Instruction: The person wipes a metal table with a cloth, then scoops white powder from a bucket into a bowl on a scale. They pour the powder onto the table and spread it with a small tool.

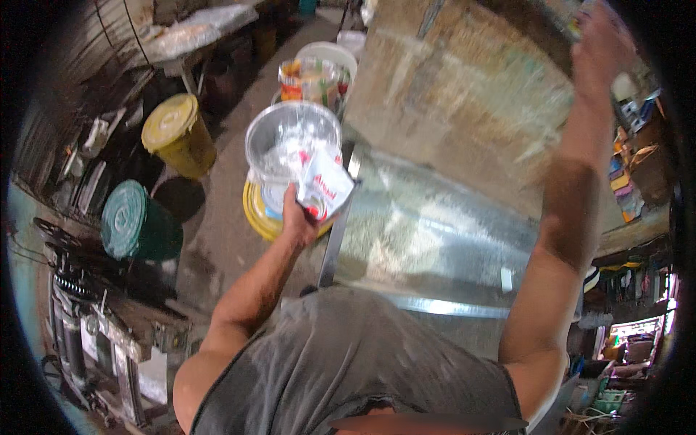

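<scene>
My left hand is closed on a white packet with red print. The packet is tilted over the near right rim of a round metal bowl, which has white powder in it. The bowl stands above a yellow-rimmed round container. Stretched far out to the upper right, my right hand is beside cluttered goods at the wall. Motion blur hides its fingers, and a pale, shiny patch shows at their tips.
A metal-topped table dusted with pale powder lies before me, with a worn board behind it. Beyond the bowl is a white tub with a colourful bag. Lidded yellow and green buckets stand left, near a geared machine.
</scene>
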A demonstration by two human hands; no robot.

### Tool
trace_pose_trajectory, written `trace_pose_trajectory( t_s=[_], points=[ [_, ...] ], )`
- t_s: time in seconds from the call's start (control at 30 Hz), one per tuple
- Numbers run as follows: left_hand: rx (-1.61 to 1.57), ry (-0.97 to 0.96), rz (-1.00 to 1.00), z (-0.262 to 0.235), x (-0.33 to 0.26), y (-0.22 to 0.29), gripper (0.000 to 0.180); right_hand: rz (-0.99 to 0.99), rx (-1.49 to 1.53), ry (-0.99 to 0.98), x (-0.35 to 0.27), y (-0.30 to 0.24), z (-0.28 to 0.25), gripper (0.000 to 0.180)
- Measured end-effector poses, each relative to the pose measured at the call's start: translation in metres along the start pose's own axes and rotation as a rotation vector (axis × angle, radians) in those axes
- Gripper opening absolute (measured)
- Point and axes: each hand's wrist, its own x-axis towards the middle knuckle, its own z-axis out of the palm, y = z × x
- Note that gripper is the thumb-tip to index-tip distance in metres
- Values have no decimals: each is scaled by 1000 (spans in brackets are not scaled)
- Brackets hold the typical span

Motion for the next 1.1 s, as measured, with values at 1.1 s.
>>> trace_pose_trajectory(
  t_s=[1.1],
  points=[
    [329,-73,-224,15,50,-104,47,894,400,-811,-390,-70,-196,17]
  ],
)
